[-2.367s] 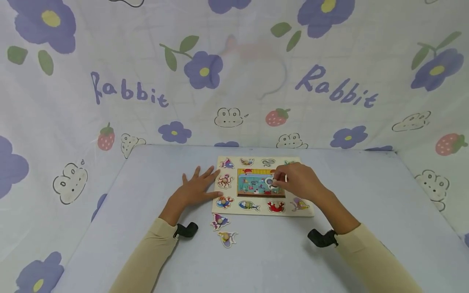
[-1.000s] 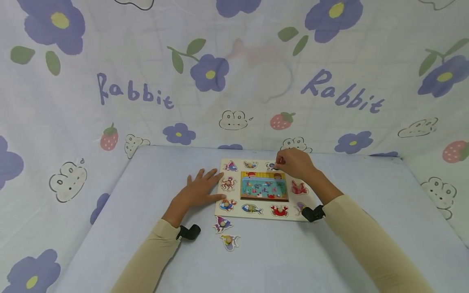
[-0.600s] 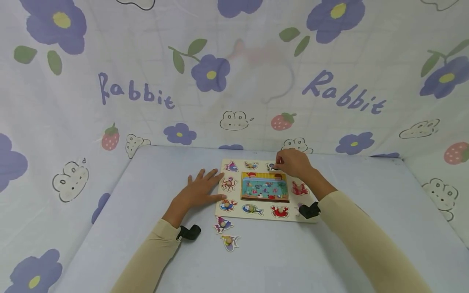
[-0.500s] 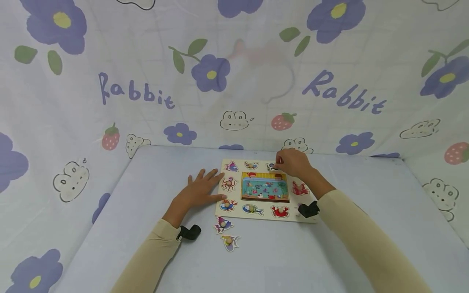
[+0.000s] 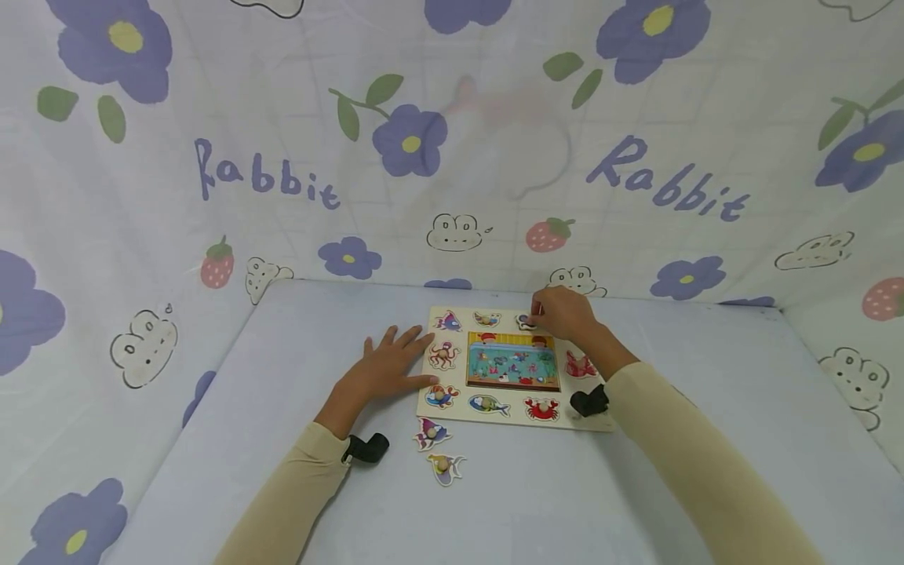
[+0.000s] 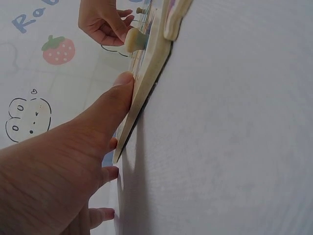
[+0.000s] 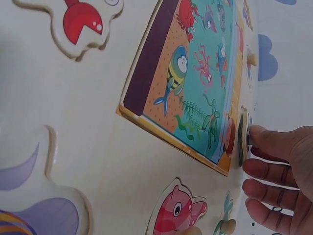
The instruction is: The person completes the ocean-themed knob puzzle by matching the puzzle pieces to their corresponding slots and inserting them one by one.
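A wooden knob puzzle board (image 5: 459, 414) lies on the table, with a fish-tank picture (image 5: 513, 361) in its middle. My right hand (image 5: 570, 315) pinches a small puzzle piece (image 5: 524, 322) with a pale rim and dark picture over the back row's third slot. Seen nearly edge-on in the right wrist view, that piece (image 7: 243, 137) is slightly tilted at the board, under the thumb and fingertips. My left hand (image 5: 377, 370) is spread at the board's left edge; the left wrist view shows its thumb (image 6: 122, 88) against the side of the board.
Two loose fish pieces, one purple (image 5: 431, 434) and one yellow and lilac (image 5: 445, 468), lie in front of the board. An octopus piece (image 5: 444, 355), a red crab (image 5: 541, 409) and several others sit in the board. A patterned cloth (image 5: 459, 180) hangs behind.
From over the fish-tank picture, my right hand has moved back to the rear row with the puzzle piece, uncovering a red piece at the right. My left hand keeps its place.
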Motion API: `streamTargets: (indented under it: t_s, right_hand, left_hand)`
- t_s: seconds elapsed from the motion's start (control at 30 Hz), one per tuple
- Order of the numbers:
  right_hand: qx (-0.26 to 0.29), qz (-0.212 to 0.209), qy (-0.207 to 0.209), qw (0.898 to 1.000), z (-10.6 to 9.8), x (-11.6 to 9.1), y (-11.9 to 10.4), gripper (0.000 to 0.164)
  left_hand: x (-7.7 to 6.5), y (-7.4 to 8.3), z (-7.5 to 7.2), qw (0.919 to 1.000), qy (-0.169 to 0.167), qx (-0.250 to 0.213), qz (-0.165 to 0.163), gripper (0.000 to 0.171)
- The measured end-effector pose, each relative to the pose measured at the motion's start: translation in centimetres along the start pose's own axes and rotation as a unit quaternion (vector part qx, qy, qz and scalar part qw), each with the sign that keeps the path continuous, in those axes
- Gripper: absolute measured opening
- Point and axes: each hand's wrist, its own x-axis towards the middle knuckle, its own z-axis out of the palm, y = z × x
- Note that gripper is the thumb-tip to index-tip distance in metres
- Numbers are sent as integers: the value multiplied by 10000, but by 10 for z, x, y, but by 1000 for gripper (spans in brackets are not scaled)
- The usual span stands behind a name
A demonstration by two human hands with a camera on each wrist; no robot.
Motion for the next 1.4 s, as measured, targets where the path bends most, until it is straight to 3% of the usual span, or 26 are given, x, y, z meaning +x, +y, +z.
streamTargets:
  t_s: [1.17,1.4]
  right_hand:
    - [-66,-85,-104,9999,5,4,-3,21]
    - [-174,-82,26,9998,5,-1,-5,29]
  left_hand:
    - [-2,0,-1,10000,23,39,-42,88]
    - [-1,1,0,10000,17,6,-22,89]
